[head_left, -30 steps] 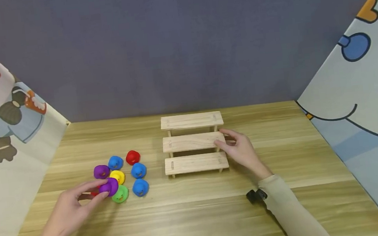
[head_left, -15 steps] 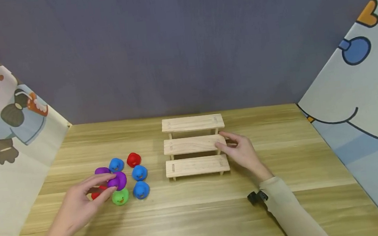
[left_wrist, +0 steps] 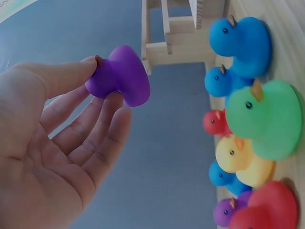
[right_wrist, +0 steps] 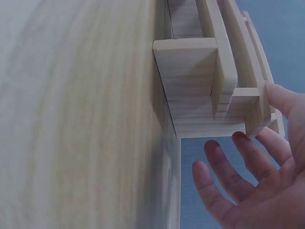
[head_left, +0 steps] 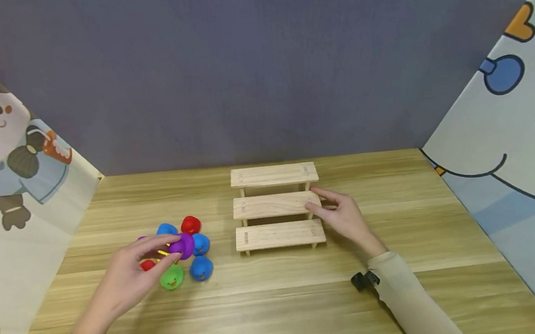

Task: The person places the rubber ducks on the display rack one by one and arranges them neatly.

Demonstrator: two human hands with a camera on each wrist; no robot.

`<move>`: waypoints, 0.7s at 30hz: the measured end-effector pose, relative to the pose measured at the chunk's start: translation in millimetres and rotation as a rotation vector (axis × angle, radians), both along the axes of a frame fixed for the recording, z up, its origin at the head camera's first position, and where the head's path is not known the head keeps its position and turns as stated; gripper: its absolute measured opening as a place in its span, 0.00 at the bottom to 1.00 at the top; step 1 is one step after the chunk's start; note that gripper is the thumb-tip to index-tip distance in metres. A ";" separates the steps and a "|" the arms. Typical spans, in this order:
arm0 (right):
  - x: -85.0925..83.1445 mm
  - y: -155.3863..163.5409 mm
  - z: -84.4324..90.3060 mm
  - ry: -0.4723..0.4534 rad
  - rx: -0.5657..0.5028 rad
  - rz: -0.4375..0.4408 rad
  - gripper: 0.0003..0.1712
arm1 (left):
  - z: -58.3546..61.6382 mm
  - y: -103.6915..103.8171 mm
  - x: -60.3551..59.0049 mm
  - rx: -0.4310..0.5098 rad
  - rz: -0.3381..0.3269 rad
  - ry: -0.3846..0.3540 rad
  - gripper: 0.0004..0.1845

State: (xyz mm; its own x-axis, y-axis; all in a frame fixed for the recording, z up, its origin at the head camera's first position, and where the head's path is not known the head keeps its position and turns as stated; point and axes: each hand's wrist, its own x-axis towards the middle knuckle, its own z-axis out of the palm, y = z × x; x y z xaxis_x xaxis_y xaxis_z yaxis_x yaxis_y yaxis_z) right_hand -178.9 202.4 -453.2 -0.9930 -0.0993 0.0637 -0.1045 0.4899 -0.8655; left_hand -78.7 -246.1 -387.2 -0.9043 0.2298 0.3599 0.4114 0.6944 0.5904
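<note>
- Purple duck: pinched in the left grip, lifted above the duck cluster toward the surface's left edge; looks light, soft, slightly slick, best squeezed at its body.
- Right grip: fingers relaxed, touching the wooden stepped rack.

You have a purple duck in front of you, plain purple all over. Left of the pale, unpainted wooden stepped shelf you can see three blue ducks, a green duck and a yellow duck, each with an orange beak. Farther from the shelf you have two red ducks and a second purple one. Your table is light wood-grain; your sleeves are beige.
</note>
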 end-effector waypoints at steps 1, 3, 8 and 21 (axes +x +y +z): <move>0.4 0.5 -0.1 -0.001 0.006 -0.001 0.35 | 0.7 2.2 -0.8 0.006 -0.007 0.007 0.18; 0.9 1.2 -0.2 -0.007 0.016 -0.005 0.35 | 2.4 6.2 -2.7 0.019 -0.019 0.008 0.18; 1.7 0.1 2.0 0.001 0.036 -0.025 0.35 | 4.7 14.8 -10.4 0.045 -0.044 0.013 0.17; 2.0 -1.1 4.7 0.058 0.059 -0.062 0.33 | 19.3 44.5 -41.2 0.026 -0.095 0.016 0.16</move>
